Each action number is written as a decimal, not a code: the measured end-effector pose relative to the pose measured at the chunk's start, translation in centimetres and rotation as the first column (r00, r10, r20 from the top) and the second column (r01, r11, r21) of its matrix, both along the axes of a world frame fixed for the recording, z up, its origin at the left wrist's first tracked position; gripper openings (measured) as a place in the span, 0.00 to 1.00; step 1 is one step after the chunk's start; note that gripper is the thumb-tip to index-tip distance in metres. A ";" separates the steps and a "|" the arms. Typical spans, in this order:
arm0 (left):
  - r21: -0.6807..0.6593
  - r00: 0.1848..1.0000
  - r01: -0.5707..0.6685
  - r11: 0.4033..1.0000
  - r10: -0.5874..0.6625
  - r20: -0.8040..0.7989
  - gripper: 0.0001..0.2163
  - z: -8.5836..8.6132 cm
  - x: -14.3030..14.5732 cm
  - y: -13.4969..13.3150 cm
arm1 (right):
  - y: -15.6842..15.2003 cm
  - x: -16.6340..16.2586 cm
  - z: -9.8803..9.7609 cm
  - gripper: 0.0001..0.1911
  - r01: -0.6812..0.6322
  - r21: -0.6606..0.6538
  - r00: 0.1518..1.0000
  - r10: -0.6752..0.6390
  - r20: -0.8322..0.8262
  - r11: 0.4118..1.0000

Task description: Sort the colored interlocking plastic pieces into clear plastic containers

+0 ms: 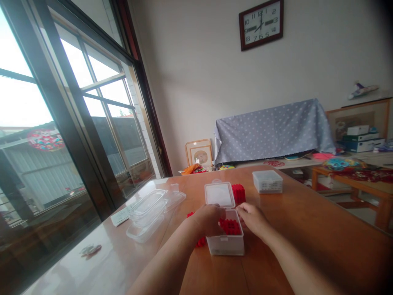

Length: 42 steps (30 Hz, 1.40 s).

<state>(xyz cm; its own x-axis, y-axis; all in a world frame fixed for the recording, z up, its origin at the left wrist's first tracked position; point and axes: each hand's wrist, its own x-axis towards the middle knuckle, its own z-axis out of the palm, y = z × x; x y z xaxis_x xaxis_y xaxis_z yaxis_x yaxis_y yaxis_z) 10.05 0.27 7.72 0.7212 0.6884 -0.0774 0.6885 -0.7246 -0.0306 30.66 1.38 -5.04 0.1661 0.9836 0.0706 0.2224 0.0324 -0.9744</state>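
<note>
A clear plastic box point(225, 247) stands on the table with its hinged lid point(219, 194) flipped back. My left hand point(209, 219) reaches over its left side, with fingers curled down against a red notched plastic block point(231, 227) inside; the fingertips are partly hidden. At the right rim, my right hand point(252, 219) has its thumb and fingers pinched on the box edge. More red blocks point(238, 193) are behind the lid on the right, and others point(200, 242) show to the left of the box, partly covered by my left hand and forearm.
Clear plastic containers and lids point(147, 213) lie stacked at the left, beside a pale card point(120, 217). A small packet point(91, 250) is near the left edge. Another closed plastic box point(267, 182) stands at the back right of the wooden table point(294, 233).
</note>
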 end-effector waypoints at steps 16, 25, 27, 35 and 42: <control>0.092 0.993 -0.051 0.994 0.060 -0.102 0.18 0.1 0.7 -0.5 | 0.1 0.1 0.0 0.15 -0.013 0.016 1.000 0.013 0.000 1.000; 0.113 0.994 -0.049 0.992 0.059 -0.088 0.12 -0.3 -0.2 -1.2 | -0.1 0.1 0.1 0.16 -0.019 0.049 0.999 0.018 0.033 0.999; 0.096 0.992 -0.043 0.995 0.053 -0.113 0.12 -0.6 -0.2 -1.4 | -0.1 0.1 0.2 0.16 -0.011 0.043 0.999 0.009 0.041 0.999; 0.089 0.978 -0.037 0.995 0.054 -0.202 0.05 -0.2 0.4 -1.9 | -0.2 0.1 0.4 0.16 -0.021 0.029 0.998 0.019 0.052 0.999; 0.090 0.991 -0.070 0.993 0.080 -0.108 0.08 0.3 -0.1 -1.7 | -0.1 0.2 0.1 0.17 -0.009 0.042 0.998 0.007 0.059 0.999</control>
